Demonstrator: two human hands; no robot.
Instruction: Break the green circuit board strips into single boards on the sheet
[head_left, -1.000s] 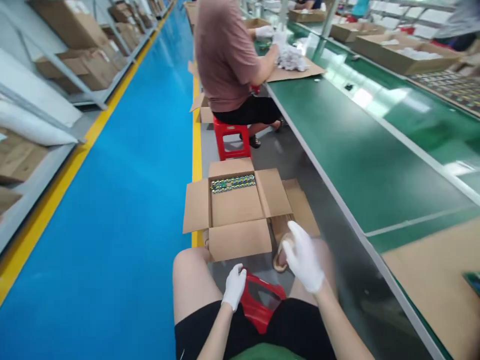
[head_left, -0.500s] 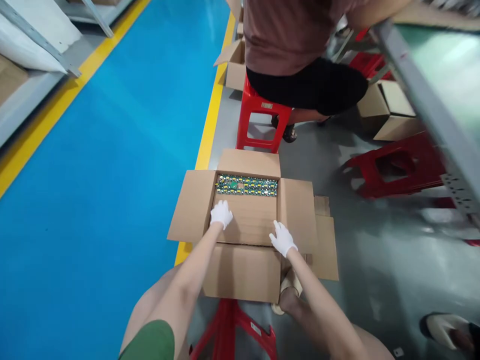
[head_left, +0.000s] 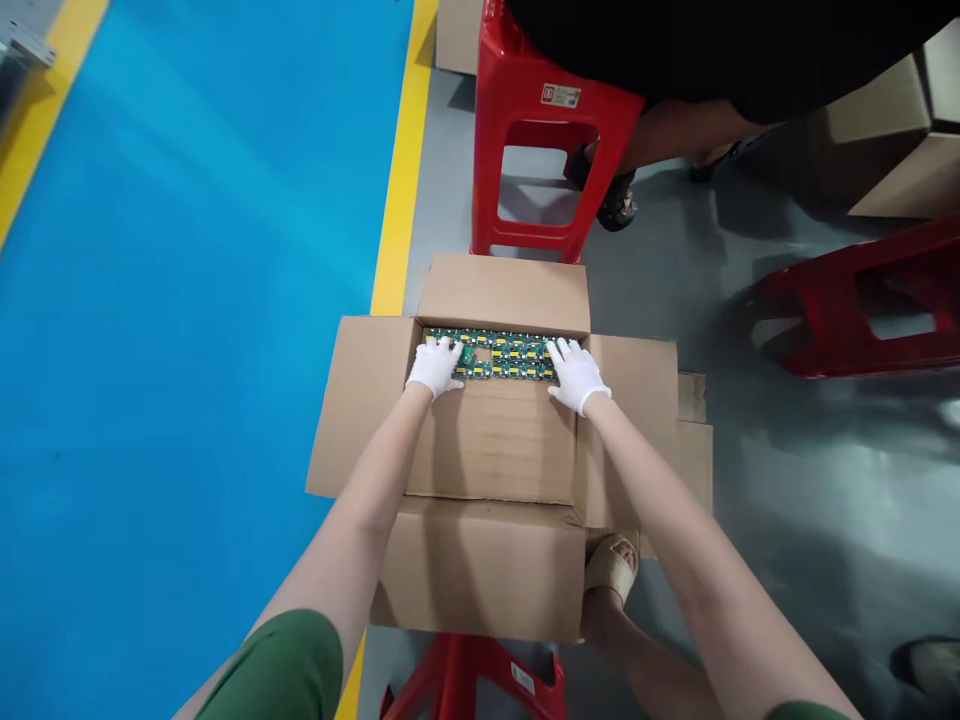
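An open cardboard box has its four flaps folded outward. Green circuit boards with yellow parts lie in a band along its far side, and flat cardboard covers the area nearer me. My left hand, in a white glove, rests on the left end of the boards with its fingers apart. On their right end lies my right hand, also gloved in white, fingers spread. Neither hand is lifting anything.
A person sits on a red stool just beyond the box. Another red stool stands at the right, and red stool legs show below the box. Cardboard boxes are at the upper right. A yellow line borders the blue floor.
Both hands have moved forward from the flat cardboard and the box's right side onto the two ends of the circuit boards. The view has tilted down and come closer to the box.
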